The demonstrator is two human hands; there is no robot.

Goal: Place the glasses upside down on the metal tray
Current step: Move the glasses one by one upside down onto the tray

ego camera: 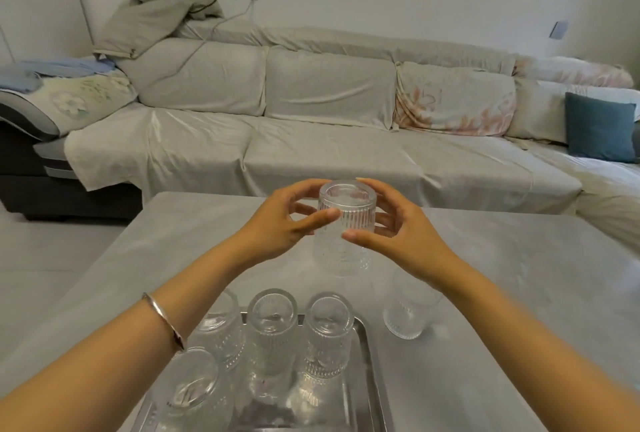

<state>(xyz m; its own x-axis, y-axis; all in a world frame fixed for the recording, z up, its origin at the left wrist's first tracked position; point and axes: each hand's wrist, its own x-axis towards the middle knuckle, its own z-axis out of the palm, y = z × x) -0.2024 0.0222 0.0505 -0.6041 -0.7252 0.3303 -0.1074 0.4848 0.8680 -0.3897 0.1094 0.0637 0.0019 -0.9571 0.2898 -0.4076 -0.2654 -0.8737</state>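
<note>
Clamping both hands' grip on raised glass (346, 220) | upright glass (408, 310) beside tray (363, 362)

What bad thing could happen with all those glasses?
1. The held glass is pinched only by the fingertips of the left hand and right hand, above the table; it might slip.
2. Four upturned glasses already crowd the metal tray; lowering another could knock one over.
3. The right forearm passes over the glass on the table and might bump it.

Grey table (519, 275) under metal tray (363, 355), upright glass (407, 310).
</note>
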